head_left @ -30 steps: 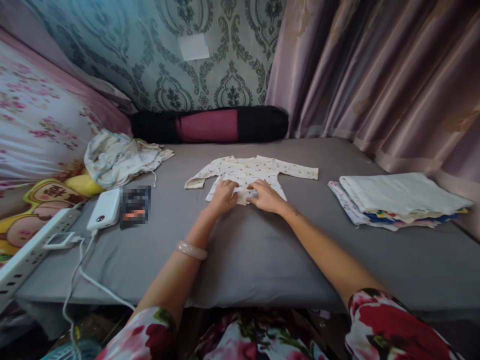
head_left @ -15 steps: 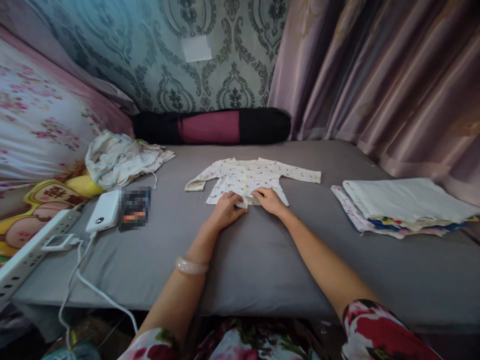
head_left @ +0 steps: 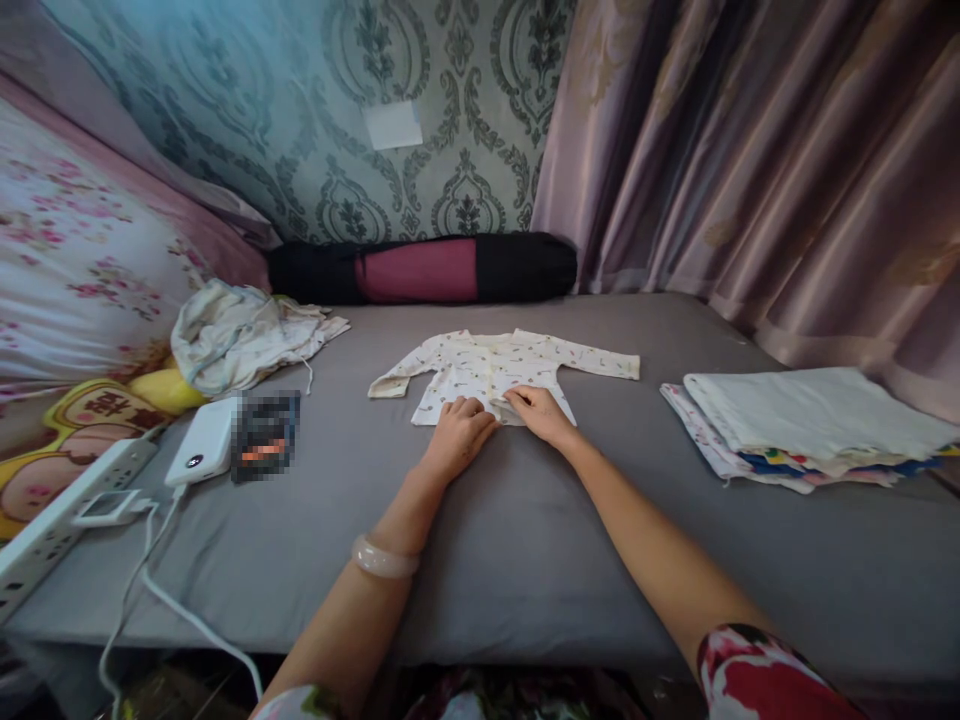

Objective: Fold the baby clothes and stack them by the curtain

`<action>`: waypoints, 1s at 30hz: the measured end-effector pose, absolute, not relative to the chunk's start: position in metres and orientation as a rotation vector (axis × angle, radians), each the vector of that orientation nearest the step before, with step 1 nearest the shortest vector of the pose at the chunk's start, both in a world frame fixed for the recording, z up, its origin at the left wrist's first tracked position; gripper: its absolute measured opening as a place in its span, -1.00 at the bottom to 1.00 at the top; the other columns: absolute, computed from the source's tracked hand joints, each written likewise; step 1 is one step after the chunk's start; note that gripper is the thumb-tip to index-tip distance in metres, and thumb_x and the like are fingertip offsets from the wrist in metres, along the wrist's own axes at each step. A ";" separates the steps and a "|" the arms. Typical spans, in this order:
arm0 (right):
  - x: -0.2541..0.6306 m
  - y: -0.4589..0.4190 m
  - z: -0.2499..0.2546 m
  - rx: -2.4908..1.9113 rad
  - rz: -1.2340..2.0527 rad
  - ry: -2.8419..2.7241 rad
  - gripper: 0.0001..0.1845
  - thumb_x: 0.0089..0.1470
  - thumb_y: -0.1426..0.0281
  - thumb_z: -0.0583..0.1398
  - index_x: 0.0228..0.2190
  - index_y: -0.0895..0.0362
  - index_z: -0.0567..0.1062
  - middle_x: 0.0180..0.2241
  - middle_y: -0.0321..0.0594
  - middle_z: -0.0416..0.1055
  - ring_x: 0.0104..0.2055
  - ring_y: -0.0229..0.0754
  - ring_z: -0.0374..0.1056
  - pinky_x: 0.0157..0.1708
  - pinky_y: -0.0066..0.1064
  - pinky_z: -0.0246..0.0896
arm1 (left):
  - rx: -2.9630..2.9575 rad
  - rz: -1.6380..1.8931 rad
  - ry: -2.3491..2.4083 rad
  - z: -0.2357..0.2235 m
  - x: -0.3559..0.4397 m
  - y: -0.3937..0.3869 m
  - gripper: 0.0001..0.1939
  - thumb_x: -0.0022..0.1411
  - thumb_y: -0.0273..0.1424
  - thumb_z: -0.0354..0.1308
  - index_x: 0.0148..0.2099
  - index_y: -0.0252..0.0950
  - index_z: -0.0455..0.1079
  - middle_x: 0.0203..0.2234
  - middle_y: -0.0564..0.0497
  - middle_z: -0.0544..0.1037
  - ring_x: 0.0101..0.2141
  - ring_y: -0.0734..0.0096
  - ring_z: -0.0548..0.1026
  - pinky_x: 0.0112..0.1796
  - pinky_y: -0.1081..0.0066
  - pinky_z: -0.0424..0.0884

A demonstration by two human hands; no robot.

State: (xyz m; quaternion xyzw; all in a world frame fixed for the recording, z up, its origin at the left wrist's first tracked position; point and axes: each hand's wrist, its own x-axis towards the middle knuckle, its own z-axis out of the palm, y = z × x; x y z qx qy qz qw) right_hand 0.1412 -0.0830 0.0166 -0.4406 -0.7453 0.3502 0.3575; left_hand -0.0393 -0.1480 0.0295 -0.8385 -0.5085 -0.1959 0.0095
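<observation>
- A pale bangle (head_left: 384, 558) circles the left wrist.
- The left hand (head_left: 459, 438) curls its fingers at the shirt's (head_left: 454, 372) lower hem; whether they grip it, I cannot tell.
- The right hand's (head_left: 543, 413) fingers pinch the shirt's front edge.
- The shirt lies spread on the grey sheet (head_left: 555, 560), left of a folded cloth stack (head_left: 817, 405).
- Farther back, a black-and-maroon roll (head_left: 420, 272) lies along the patterned wall (head_left: 461, 110).

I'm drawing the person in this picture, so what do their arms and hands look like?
The left hand and right hand wear no gloves. A smooth, pale, shiny round bangle circles the left forearm. The right sleeve ends above the forearm and has big red and white flowery patches; the left sleeve barely shows.
</observation>
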 end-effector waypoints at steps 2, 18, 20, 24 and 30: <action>0.140 -0.088 0.019 -1.131 0.859 -2.027 -0.64 0.16 0.21 0.05 -0.50 0.15 0.49 -0.46 -0.29 0.41 -0.38 -0.26 0.28 -0.33 -0.47 0.09 | -2.686 -0.578 -1.568 0.030 -0.038 -0.149 -0.70 0.37 -0.27 -0.05 -0.21 -0.21 0.49 -0.27 -0.05 0.50 -0.18 0.27 0.41 -0.14 0.26 0.25; 0.155 -0.082 0.046 -1.253 1.135 -2.297 -0.48 0.15 0.06 0.04 -0.40 0.17 0.62 -0.55 -0.27 0.44 -0.53 -0.29 0.24 -0.49 -0.47 0.04 | -1.783 -1.067 -2.434 0.038 -0.140 -0.108 -0.73 0.13 -0.40 0.07 -0.10 -0.31 0.41 -0.27 -0.10 0.54 -0.19 0.22 0.46 -0.15 0.30 0.33; 0.157 -0.073 0.044 -1.270 1.097 -2.251 -0.52 0.13 0.07 0.06 -0.42 0.16 0.61 -0.57 -0.29 0.43 -0.57 -0.30 0.20 -0.53 -0.47 0.00 | -1.542 -0.968 -2.671 0.038 -0.169 -0.102 -0.67 0.12 -0.29 0.12 -0.09 -0.33 0.39 -0.25 -0.14 0.53 -0.14 0.14 0.45 -0.16 0.29 0.33; 0.148 -0.055 0.041 -1.313 0.954 -2.217 -0.57 0.14 0.14 0.05 -0.41 0.14 0.59 -0.57 -0.31 0.41 -0.56 -0.28 0.19 -0.53 -0.44 -0.01 | -1.506 -0.887 -3.002 0.039 -0.200 -0.093 -0.59 -0.02 -0.19 0.27 -0.16 -0.32 0.39 -0.40 -0.06 0.52 -0.26 0.19 0.47 -0.33 0.39 0.31; 0.103 -0.047 0.034 -1.257 0.537 -2.314 -0.73 0.16 0.43 0.06 -0.22 0.19 0.54 -0.19 -0.10 0.47 -0.11 -0.15 0.32 -0.10 -0.40 0.11 | -1.657 -0.798 -3.053 0.051 -0.191 -0.076 -0.79 -0.02 -0.34 0.26 -0.30 -0.31 0.43 -0.54 0.02 0.46 -0.35 0.25 0.45 -0.38 0.42 0.24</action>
